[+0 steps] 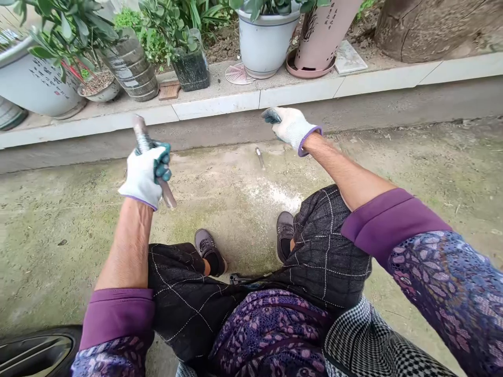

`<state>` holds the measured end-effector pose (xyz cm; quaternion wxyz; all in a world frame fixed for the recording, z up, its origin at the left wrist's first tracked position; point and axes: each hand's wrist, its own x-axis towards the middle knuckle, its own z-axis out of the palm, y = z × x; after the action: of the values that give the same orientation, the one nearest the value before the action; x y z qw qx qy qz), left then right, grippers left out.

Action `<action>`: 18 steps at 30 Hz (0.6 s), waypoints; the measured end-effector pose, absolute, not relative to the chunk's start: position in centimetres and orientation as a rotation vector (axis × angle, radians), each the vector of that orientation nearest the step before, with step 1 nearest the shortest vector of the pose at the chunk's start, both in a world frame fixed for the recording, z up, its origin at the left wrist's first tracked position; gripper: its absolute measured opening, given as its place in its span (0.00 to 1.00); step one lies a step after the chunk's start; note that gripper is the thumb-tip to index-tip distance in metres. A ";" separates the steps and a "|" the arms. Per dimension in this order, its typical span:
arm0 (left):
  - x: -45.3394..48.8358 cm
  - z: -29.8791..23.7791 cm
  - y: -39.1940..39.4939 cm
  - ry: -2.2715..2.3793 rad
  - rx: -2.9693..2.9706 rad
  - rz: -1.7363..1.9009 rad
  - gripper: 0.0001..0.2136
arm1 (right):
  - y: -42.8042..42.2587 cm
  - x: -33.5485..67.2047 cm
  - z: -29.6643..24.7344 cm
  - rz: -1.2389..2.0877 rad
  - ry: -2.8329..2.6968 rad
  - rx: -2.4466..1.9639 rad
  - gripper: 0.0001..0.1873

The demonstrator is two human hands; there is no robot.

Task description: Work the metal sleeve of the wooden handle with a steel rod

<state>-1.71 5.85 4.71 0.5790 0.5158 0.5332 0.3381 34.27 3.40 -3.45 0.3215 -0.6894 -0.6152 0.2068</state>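
My left hand, in a white glove with green coating, is wrapped round a metal rod. The rod's ribbed, blurred upper part points away from me, and its plain lower end sticks out below my fingers. To the right, my right hand wears a matching glove with a purple cuff. It hovers in front of the ledge with its fingers stretched to the left, slightly blurred, and no object shows in it. On the concrete between both hands lies a small metal piece, slim, with a thicker end.
White powder is scattered on the concrete near my right shoe. A white-tiled ledge runs across the front, bearing several potted plants, among them a white pot and a pink pot. A wheel stands at lower left.
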 end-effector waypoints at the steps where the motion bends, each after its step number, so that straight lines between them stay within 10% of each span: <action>1: -0.8 4.5 5.4 1.247 1.237 0.942 0.14 | 3.5 33.3 -3.2 0.592 -1.571 -1.750 0.26; 12: 5.2 2.2 1.7 1.048 1.360 0.680 0.12 | 1.6 20.6 -0.1 1.469 -1.474 -1.308 0.08; 18: 3.0 1.8 2.9 1.089 1.319 0.665 0.13 | -0.7 22.2 1.3 1.430 -1.588 -1.432 0.09</action>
<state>3.01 2.91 1.76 0.6077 0.5708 0.4714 0.2876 22.19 -0.66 1.28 0.2808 -0.5341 -0.5926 0.5335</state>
